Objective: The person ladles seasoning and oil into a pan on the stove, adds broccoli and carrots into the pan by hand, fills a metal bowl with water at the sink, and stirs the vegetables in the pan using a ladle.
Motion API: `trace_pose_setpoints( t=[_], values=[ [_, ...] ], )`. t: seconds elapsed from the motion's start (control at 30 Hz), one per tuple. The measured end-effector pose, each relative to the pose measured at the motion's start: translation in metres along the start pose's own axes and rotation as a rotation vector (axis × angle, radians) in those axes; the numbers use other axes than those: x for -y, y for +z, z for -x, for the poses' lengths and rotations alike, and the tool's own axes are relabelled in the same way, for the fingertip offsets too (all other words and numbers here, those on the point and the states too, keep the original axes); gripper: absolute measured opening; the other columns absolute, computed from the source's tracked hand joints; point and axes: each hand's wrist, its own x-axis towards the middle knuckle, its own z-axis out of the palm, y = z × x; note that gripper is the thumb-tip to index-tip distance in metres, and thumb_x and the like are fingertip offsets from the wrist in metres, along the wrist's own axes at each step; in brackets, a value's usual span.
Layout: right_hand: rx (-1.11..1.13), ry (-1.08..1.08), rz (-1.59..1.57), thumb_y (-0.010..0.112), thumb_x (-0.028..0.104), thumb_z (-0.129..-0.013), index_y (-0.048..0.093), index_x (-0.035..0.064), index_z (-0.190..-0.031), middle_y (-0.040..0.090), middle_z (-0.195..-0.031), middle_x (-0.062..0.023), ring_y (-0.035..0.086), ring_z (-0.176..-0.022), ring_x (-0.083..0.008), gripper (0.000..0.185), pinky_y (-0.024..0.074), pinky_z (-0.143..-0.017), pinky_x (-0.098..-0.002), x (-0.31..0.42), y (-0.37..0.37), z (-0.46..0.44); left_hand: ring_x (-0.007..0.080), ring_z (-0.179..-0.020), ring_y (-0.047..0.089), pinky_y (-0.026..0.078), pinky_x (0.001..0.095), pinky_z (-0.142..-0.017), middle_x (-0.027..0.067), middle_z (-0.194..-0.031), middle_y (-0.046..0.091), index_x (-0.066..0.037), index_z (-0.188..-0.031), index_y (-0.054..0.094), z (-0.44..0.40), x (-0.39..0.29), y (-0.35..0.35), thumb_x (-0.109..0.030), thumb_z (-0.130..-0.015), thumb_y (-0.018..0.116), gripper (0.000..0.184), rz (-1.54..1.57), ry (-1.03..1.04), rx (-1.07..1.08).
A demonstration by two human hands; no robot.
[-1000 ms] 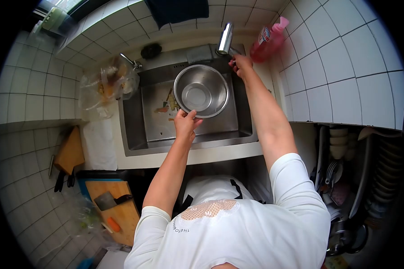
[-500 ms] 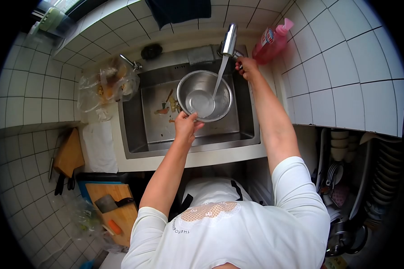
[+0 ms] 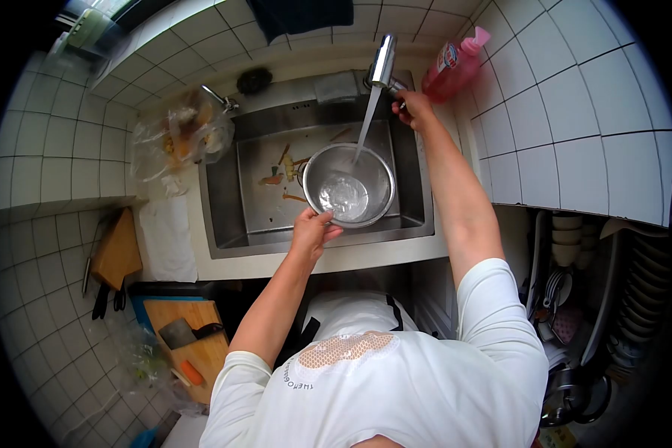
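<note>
My left hand (image 3: 313, 231) grips the near rim of a round metal bowl (image 3: 384, 175), fingers closed on its edge. The bowl sits over the right part of the steel sink (image 3: 246, 213), tilted a little, with some water in its bottom. A stream from the chrome faucet (image 3: 383, 60) runs into it near the far rim. At the faucet's base, my right hand (image 3: 413, 110) is closed around the faucet handle (image 3: 397, 87). Vegetable scraps (image 3: 273, 179) lie on the sink floor left of the bowl.
A pink soap bottle (image 3: 449, 75) stands right of the faucet. Left of the sink are a plastic bag of peelings (image 3: 173, 142) and a white cloth (image 3: 167, 239). A cleaver (image 3: 178, 333) and carrot piece (image 3: 192, 373) rest on a cutting board (image 3: 209, 351). Stacked bowls (image 3: 638, 284) stand right.
My left hand has drawn the bowl toward me and slightly right, so the water now falls near its far side. My right hand stays on the faucet handle.
</note>
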Motion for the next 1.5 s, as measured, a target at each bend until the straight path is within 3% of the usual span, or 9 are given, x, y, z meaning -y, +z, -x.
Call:
trace_pose_setpoints(
  t=[0.2,0.37,0.67,1.4,1.5],
  values=[
    [0.019,0.001,0.299,0.052,0.040,-0.083,0.053,0.0060,-0.080,0.055,-0.061,-0.0033,0.052,-0.046,-0.0111,0.035,0.0400,-0.038,-0.0242,0.009,-0.011,0.032,0.0155,-0.063,0.059,0.055,0.0249,-0.054,0.0086,-0.084,0.058,-0.003,-0.097,0.050,-0.016,0.002,0.021,-0.003,-0.084,0.049,0.013,0.069,0.003,0.082],
    [0.104,-0.150,0.388,0.046,0.037,-0.087,0.051,0.0049,-0.081,0.053,-0.061,-0.0024,0.051,-0.044,-0.0112,0.033,0.0400,-0.037,-0.0248,0.007,-0.013,0.045,0.0146,-0.060,0.058,0.054,0.0237,-0.053,0.0080,-0.083,0.058,-0.004,-0.093,0.050,-0.028,-0.004,0.037,-0.003,-0.083,0.050,0.010,0.103,0.068,0.112],
    [-0.056,-0.230,0.571,0.047,0.029,-0.086,0.055,0.0013,-0.083,0.055,-0.059,-0.0052,0.054,-0.045,-0.0141,0.029,0.0456,-0.041,-0.0284,0.010,-0.001,0.056,0.0171,-0.059,0.059,0.054,0.0261,-0.051,0.0081,-0.082,0.057,-0.004,-0.089,0.049,-0.036,-0.026,0.028,-0.002,-0.080,0.053,0.009,0.127,0.174,0.080],
    [-0.102,-0.249,0.571,0.045,0.026,-0.087,0.054,0.0018,-0.084,0.056,-0.060,-0.0068,0.056,-0.047,-0.0168,0.026,0.0462,-0.040,-0.0297,0.012,0.007,0.062,0.0159,-0.063,0.060,0.054,0.0252,-0.054,0.0069,-0.079,0.059,-0.005,-0.090,0.050,-0.029,-0.008,0.013,-0.003,-0.082,0.051,0.008,0.087,0.167,0.079],
    [-0.053,-0.261,0.553,0.044,0.026,-0.087,0.053,0.0028,-0.085,0.054,-0.060,-0.0045,0.053,-0.046,-0.0127,0.025,0.0446,-0.041,-0.0271,0.014,0.013,0.063,0.0157,-0.063,0.060,0.053,0.0255,-0.054,0.0067,-0.079,0.059,-0.006,-0.091,0.050,-0.026,-0.007,0.015,-0.004,-0.083,0.051,0.009,0.078,0.161,0.060]
  ],
)
